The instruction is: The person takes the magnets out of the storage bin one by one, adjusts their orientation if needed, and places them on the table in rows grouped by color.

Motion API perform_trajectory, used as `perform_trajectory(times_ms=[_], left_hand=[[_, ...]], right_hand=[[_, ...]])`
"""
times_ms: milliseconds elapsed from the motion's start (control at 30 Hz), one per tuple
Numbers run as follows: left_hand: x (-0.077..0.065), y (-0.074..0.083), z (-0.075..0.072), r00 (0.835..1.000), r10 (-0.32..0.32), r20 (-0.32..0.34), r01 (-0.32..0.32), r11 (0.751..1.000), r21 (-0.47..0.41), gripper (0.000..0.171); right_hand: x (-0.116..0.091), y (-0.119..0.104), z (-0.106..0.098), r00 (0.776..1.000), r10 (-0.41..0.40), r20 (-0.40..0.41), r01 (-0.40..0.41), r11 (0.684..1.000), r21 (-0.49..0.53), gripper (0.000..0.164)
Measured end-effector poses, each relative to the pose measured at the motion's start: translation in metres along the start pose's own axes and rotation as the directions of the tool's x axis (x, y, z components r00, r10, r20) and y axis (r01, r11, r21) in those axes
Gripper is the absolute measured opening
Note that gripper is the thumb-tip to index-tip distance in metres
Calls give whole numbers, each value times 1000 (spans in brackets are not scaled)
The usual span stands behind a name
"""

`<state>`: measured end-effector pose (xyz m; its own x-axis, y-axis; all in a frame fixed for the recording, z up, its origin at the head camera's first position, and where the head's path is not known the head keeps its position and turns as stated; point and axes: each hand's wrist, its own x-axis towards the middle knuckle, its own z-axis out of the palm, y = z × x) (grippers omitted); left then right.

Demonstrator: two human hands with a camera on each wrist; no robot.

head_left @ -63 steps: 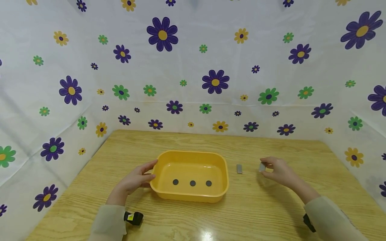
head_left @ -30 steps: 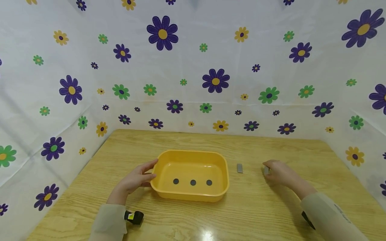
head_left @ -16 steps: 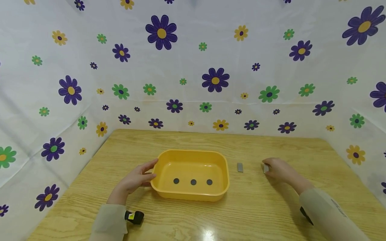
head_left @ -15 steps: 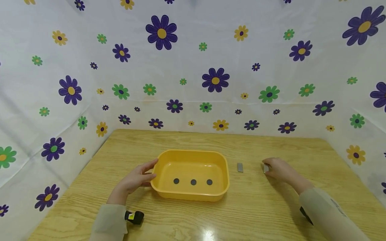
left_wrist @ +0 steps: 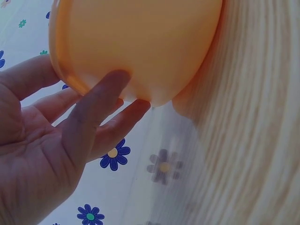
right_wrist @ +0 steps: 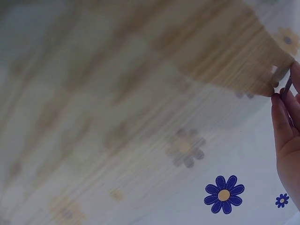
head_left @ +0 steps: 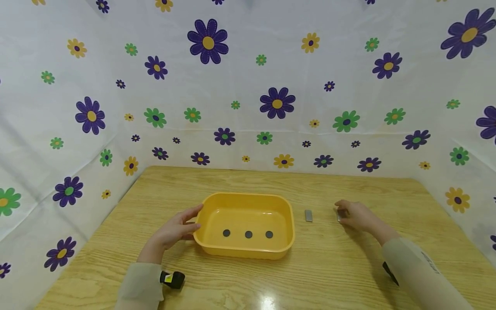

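Thumb and fingers of my right hand point(head_left: 356, 215) pinch a thin grey rectangular piece point(head_left: 339, 215) close over the table; the fingers hide part of it. In the right wrist view, that slim piece point(right_wrist: 287, 87) appears edge-on between the fingertips. My left hand point(head_left: 176, 230) rests against the left end of a yellow plastic basin point(head_left: 244, 254). Seen from the left wrist, its extended fingers touch the basin's outer wall point(left_wrist: 140, 42). On the basin's floor, three dark round discs point(head_left: 248, 234) sit in a row. A similar grey rectangular piece point(head_left: 308, 215) lies between the basin and my right hand.
The wooden table point(head_left: 248, 284) runs back to a white flowered cloth point(head_left: 240, 77) that encloses the far side and both sides. A black wrist device point(head_left: 173, 280) juts from the left sleeve.
Over two seconds, the right hand dips slightly with the grey piece, then shifts a little back left, turning the piece more edge-on. The left hand and basin stay put.
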<state>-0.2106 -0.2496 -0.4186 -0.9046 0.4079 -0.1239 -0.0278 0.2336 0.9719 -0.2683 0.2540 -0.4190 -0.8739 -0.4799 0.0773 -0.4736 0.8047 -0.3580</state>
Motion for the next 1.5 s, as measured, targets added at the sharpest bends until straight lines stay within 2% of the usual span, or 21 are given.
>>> perform_trajectory(times_ms=[400, 800, 900, 1033, 1167, 1333, 1500], left_hand=[[-1, 3, 0, 1000, 0, -1, 0, 1000, 8, 62], [-2, 3, 0, 1000, 4, 8, -4, 1000, -1, 63], [-2, 4, 0, 1000, 4, 10, -4, 1000, -2, 62], [-1, 3, 1, 1000, 8, 18, -8, 1000, -8, 60], [-1, 1, 1, 1000, 12, 25, -11, 1000, -11, 61], [1, 0, 0, 1000, 12, 16, -11, 1000, -7, 63], [1, -1, -1, 1000, 9, 19, -9, 1000, -16, 62]], right_hand=[[-1, 6, 1, 999, -31, 8, 31, 999, 32, 37], [2, 5, 0, 999, 0, 38, -1, 1000, 30, 36], [2, 5, -1, 999, -4, 49, 3, 999, 36, 39], [0, 5, -7, 998, 15, 58, -19, 997, 73, 51], [-2, 4, -14, 1000, 7, 22, -9, 994, 113, 57], [-1, -7, -24, 998, -51, -45, 53, 996, 67, 51], [-2, -19, -29, 995, -49, -85, 55, 996, 77, 49]])
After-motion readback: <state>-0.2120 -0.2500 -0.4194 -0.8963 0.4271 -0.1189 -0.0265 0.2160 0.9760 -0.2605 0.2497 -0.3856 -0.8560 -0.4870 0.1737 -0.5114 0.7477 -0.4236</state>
